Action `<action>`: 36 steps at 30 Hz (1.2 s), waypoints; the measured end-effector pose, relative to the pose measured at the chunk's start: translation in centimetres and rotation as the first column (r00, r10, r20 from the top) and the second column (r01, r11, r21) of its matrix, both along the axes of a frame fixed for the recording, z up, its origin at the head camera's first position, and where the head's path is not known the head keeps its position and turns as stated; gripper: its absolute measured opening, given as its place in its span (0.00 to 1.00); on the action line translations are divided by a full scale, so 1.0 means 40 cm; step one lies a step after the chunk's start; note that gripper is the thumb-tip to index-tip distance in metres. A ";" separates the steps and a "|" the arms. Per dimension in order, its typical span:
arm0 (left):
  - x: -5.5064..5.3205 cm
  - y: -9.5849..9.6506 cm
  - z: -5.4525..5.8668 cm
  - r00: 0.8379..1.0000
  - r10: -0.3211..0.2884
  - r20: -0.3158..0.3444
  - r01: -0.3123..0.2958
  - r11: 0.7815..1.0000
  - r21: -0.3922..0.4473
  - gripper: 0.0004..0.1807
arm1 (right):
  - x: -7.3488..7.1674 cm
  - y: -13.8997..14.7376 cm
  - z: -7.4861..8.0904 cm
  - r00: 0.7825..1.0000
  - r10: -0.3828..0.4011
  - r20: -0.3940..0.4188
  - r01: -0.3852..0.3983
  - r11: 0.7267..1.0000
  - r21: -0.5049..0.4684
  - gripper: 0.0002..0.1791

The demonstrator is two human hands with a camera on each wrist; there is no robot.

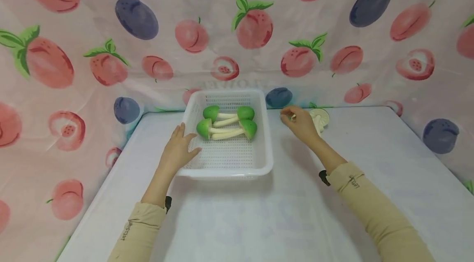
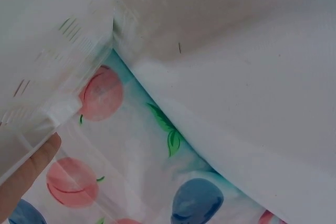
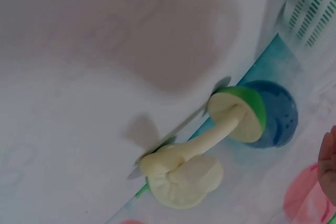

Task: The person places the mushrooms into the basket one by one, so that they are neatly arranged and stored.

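Note:
A white plastic basket (image 1: 226,172) with slotted walls holds several toy mushrooms (image 1: 246,113) with green caps and cream stems. My left hand (image 1: 177,149) rests at its left rim with fingers spread. Two of those fingers reach over the inside; in the left wrist view one straight finger (image 2: 38,163) lies along the outer wall. Right of the basket, my right hand (image 1: 301,124) hovers with bent fingers over a green-capped mushroom (image 3: 215,132), mostly hidden in the head view. The right wrist view shows fingers (image 3: 328,163) apart from it. A cream mushroom (image 1: 321,119) lies beside it.
The white table (image 1: 237,221) ends at the back against a hanging pink cloth (image 1: 222,7) printed with peaches and plums. The same cloth rises at both sides. A dark wrist strap (image 1: 324,177) shows at the right sleeve (image 1: 370,204).

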State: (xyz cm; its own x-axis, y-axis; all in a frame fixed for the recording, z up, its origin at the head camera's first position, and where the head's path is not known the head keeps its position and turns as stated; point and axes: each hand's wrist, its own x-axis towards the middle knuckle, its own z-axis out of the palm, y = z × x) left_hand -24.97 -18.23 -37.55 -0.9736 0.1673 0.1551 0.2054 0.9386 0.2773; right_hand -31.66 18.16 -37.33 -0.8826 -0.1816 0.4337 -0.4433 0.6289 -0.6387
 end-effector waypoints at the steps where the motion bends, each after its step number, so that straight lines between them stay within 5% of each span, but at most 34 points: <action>1: 0.001 -0.001 0.000 1.000 -0.001 -0.003 0.001 1.000 0.000 0.28 | 0.000 0.008 -0.001 1.000 -0.005 0.010 0.005 1.000 0.003 0.12; 13: 0.012 -0.011 -0.005 1.000 0.006 -0.002 -0.006 1.000 0.012 0.28 | -0.015 0.100 -0.021 0.993 -0.108 0.053 0.104 0.991 0.081 0.13; 19: 0.008 -0.006 -0.005 1.000 0.001 -0.002 -0.001 1.000 0.013 0.28 | -0.013 0.146 -0.034 0.972 -0.211 0.102 0.204 0.976 0.083 0.13; 36: -0.002 -0.003 -0.002 1.000 -0.007 -0.017 0.007 1.000 0.017 0.28 | -0.026 0.198 -0.056 0.832 -0.428 0.353 0.417 0.902 0.112 0.20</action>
State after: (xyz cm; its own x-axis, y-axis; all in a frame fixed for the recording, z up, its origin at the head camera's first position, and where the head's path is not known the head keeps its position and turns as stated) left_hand -25.04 -18.34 -37.63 -0.9697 0.1710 0.1742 0.2165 0.9323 0.2897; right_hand -32.71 26.07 -39.55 -0.9688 0.2378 0.0704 0.1279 0.7225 -0.6794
